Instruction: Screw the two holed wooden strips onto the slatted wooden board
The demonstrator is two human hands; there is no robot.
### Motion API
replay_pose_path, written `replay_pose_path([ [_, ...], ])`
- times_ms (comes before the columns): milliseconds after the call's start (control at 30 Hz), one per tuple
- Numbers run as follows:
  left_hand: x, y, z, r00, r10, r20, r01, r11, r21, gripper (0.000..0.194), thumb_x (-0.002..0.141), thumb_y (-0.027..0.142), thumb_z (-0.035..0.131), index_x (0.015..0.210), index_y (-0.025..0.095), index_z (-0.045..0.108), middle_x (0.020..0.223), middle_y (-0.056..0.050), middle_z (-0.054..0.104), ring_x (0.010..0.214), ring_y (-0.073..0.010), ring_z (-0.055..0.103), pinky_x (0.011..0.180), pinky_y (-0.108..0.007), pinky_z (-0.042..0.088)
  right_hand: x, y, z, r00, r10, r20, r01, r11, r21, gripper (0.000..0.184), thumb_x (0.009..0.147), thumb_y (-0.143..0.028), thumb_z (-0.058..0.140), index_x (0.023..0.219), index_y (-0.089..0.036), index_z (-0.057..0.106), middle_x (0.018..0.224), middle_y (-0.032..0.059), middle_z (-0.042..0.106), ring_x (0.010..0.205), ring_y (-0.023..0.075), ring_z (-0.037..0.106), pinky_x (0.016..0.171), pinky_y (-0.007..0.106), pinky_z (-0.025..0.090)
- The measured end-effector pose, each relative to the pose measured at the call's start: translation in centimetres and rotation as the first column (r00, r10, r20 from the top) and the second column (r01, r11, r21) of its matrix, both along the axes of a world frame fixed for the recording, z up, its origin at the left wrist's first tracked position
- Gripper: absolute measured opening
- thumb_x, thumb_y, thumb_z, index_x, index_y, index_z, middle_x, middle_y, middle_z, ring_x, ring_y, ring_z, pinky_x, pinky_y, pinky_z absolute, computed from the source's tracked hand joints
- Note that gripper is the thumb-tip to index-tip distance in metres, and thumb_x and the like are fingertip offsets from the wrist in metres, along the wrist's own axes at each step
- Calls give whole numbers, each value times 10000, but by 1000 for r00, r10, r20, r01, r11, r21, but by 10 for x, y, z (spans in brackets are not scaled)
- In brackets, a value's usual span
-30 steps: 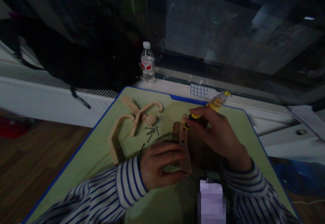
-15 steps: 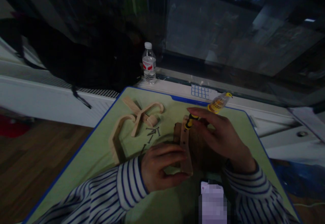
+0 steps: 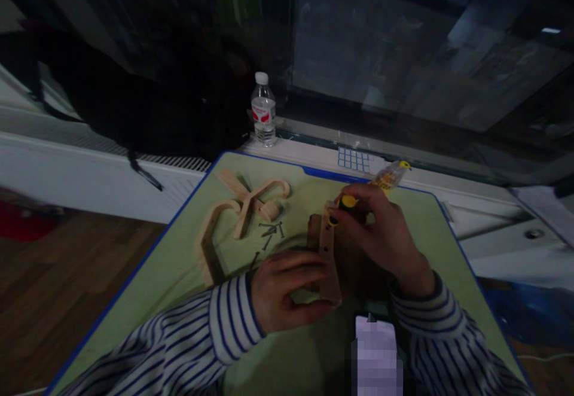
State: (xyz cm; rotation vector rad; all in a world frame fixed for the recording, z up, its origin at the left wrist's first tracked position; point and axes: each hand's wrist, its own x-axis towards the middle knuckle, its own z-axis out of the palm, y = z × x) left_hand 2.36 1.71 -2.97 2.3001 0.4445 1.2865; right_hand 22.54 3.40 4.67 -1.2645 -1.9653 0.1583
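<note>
My left hand (image 3: 287, 288) grips the near end of a pale wooden bar with holes (image 3: 329, 258), which stands on edge against a darker wooden panel (image 3: 354, 258) on the green mat (image 3: 179, 288). My right hand (image 3: 381, 237) is closed round a yellow and black screwdriver (image 3: 359, 195). Its tip meets the far end of the bar, and its clear yellow handle sticks out beyond my fingers toward the windowsill.
Curved wooden pieces (image 3: 237, 210) and several dark screws (image 3: 269, 233) lie on the mat's far left. A water bottle (image 3: 263, 110) stands on the sill beside a small grid-patterned sheet (image 3: 354, 160). A blurred phone (image 3: 376, 354) lies near my body. Wooden floor lies to the left.
My right fingers went from stretched out along the screwdriver to curled round its shaft, and the hand pulled in slightly. My left hand kept its hold on the bar.
</note>
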Motion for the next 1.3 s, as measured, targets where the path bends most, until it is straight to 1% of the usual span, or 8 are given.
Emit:
replay_pose_path([
  [167, 0, 1, 1, 1000, -11, 0, 11, 1000, 3, 397, 721, 324, 748, 1072, 173, 642, 1034, -99, 707, 918, -194, 692, 762, -313, 599, 3, -2, 8, 992, 96, 82, -100, 994, 53, 203, 887, -273, 598, 1083, -220, 580, 979, 27, 697, 780, 128, 661, 675, 239, 534],
  [367, 1, 2, 10, 1000, -19, 1, 19, 1000, 0, 353, 755, 338, 717, 1055, 164, 649, 1000, -106, 715, 889, -192, 701, 737, -314, 602, 8, -5, 19, 970, 218, 109, -215, 976, -38, 327, 941, -179, 463, 1261, -226, 511, 1236, 59, 645, 1123, 169, 610, 919, 315, 515],
  [600, 0, 2, 1, 1000, -14, 22, 14, 1000, -14, 379, 742, 333, 719, 1081, 182, 646, 1042, -103, 707, 913, -193, 691, 758, -325, 593, 6, 2, 7, 994, 83, 78, -90, 991, 102, 253, 854, -300, 642, 1078, -213, 560, 936, 38, 671, 833, 164, 655, 684, 280, 539],
  [800, -1, 1, 6, 1000, -23, -9, 23, 999, -26, 372, 733, 304, 734, 1071, 172, 651, 1024, -112, 711, 912, -199, 697, 771, -324, 595, 4, 3, 2, 997, 74, -35, -74, 997, 12, 274, 866, -328, 620, 1105, -230, 527, 940, 24, 684, 656, 126, 636, 551, 249, 503],
  [1000, 0, 1, 9, 1000, -11, -17, 10, 1000, -21, 352, 738, 329, 729, 1045, 173, 656, 1014, -105, 714, 903, -196, 697, 751, -329, 604, 4, 1, 9, 989, 141, 50, -143, 988, 59, 213, 888, -267, 593, 1095, -219, 594, 961, 26, 700, 826, 142, 660, 674, 251, 524],
  [1167, 1, 1, 10, 1000, -24, -10, 24, 1000, -12, 356, 747, 325, 722, 1051, 153, 653, 1001, -112, 713, 890, -193, 698, 740, -318, 604, 7, -2, 16, 976, 202, 77, -201, 979, -11, 317, 932, -207, 497, 1247, -210, 531, 1207, 64, 657, 1066, 166, 632, 870, 305, 520],
  [1233, 1, 1, 11, 1000, -20, -6, 20, 1000, -10, 358, 749, 330, 721, 1054, 156, 653, 999, -107, 714, 893, -191, 697, 744, -315, 602, 9, -2, 15, 977, 195, 88, -195, 981, -12, 308, 936, -210, 488, 1241, -219, 531, 1183, 61, 665, 1049, 172, 638, 856, 318, 527],
  [1300, 1, 1, 12, 1000, -9, -10, 9, 1000, -14, 351, 755, 335, 715, 1056, 168, 653, 1001, -100, 715, 895, -189, 697, 749, -316, 602, 10, 0, 11, 985, 145, 91, -147, 989, 19, 278, 914, -257, 544, 1189, -219, 549, 1067, 56, 687, 915, 173, 662, 754, 310, 544],
])
